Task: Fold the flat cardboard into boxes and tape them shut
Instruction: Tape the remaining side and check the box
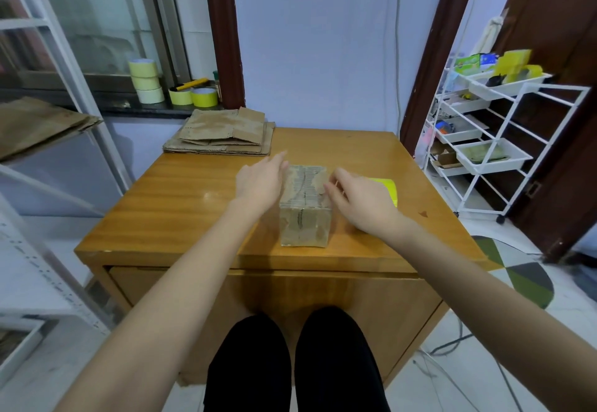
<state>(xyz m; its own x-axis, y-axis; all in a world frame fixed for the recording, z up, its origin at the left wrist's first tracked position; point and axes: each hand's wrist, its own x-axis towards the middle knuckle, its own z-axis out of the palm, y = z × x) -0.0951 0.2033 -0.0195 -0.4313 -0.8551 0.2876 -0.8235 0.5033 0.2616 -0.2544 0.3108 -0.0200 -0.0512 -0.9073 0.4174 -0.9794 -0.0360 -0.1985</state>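
Observation:
A small folded cardboard box [305, 214] stands in the middle of the wooden table [181, 205], its top flaps closed and worn. My left hand [260, 180] lies against the box's left side with straight fingers pointing away from me. My right hand [358, 200] is at the box's top right edge, its fingers bent towards the flap; whether they pinch anything is unclear. A yellow tape roll [389, 187] lies on the table just behind my right hand, partly hidden by it. A stack of flat cardboard [223, 134] sits at the table's far left corner.
Several tape rolls [147, 80] and a yellow-handled knife [190, 85] sit on the dark window sill behind the table. A white wire rack [484, 140] with trays stands to the right. A white shelf frame [80, 127] with more cardboard [38, 124] is on the left.

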